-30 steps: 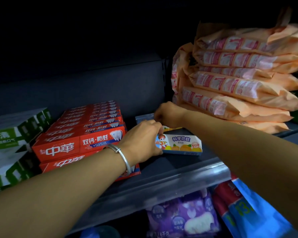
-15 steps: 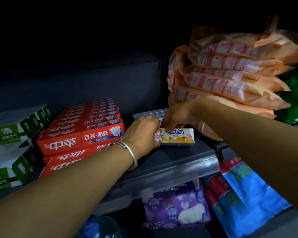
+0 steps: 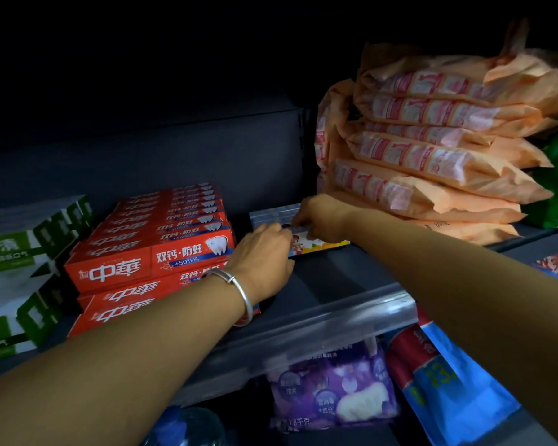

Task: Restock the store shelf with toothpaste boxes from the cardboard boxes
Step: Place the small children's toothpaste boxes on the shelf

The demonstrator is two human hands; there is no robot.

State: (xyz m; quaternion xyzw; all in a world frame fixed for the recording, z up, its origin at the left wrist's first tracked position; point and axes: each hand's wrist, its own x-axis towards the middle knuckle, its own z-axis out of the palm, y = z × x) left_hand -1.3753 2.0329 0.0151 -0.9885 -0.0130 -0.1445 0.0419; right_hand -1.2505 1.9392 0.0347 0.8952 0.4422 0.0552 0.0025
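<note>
Bright red toothpaste boxes [image 3: 149,249] with white lettering, a white tooth picture and a blue strip. White boxes [image 3: 20,249] with green panels. A small white box [image 3: 319,244] printed with orange fruit and a cartoon child (edged in blue). Peach-orange packets [image 3: 432,162] with pink-and-white panels. A dark grey shelf [image 3: 319,284]. A silver bracelet [image 3: 239,294]. Below, a purple pack [image 3: 329,391] and a blue-and-red pack [image 3: 442,375].

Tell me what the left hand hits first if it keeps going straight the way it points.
Most likely the small kids' toothpaste box: the left hand points up-right along the shelf and its fingertips already sit at that box's near end. Depth is hard to judge.
</note>
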